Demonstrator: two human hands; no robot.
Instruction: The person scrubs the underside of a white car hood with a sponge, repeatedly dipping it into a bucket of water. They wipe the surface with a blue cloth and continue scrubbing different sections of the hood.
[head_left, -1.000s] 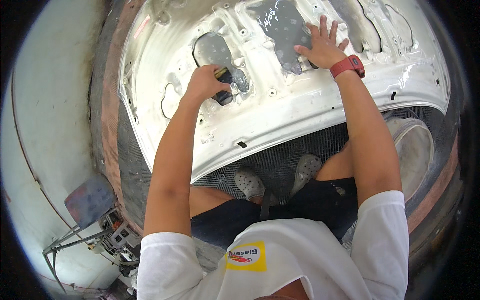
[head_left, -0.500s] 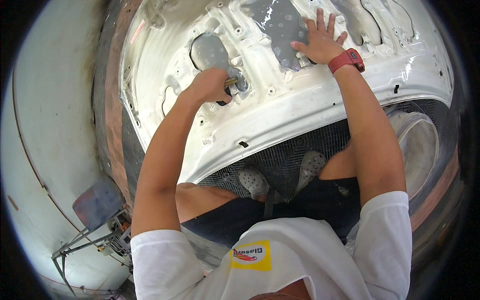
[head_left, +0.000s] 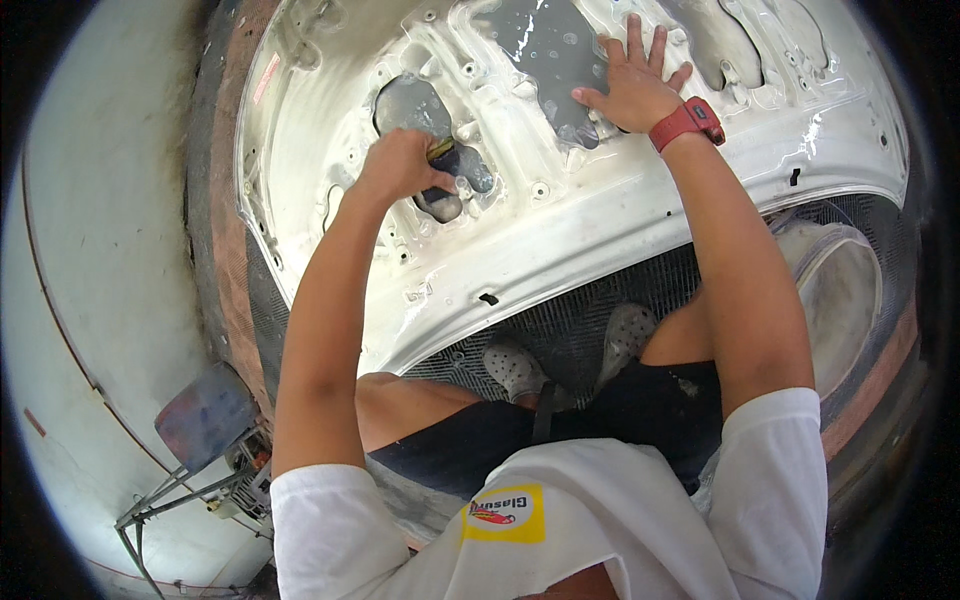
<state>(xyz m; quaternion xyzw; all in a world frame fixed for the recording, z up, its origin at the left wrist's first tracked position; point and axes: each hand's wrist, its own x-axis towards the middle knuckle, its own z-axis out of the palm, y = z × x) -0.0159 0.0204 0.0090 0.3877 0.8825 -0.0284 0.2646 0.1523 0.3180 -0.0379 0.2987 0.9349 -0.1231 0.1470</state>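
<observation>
In front of me lies a large white car hood (head_left: 590, 215), its ribbed inner side up and wet, with grey surface showing through the cut-outs. My left hand (head_left: 396, 165) is closed around a small pad with a yellowish edge (head_left: 440, 150), at the left cut-out (head_left: 405, 100). The fingers hide most of the pad, so its exact kind cannot be made out. Farther right, my right hand (head_left: 640, 92) rests flat with fingers spread on the hood, beside the middle cut-out (head_left: 555, 60). A red watch (head_left: 687, 124) is on that wrist.
Close to my right knee stands a round, pale tub (head_left: 845, 275). My feet, in grey clogs (head_left: 515, 367), are on a black ribbed mat (head_left: 660, 275) by the hood's near edge. A metal-framed machine (head_left: 215, 480) stands at lower left, near a pale wall (head_left: 100, 250).
My left hand has slid a little left and away from me with the pad, uncovering more of the cut-out's near end. My right hand stays spread, almost in the same place.
</observation>
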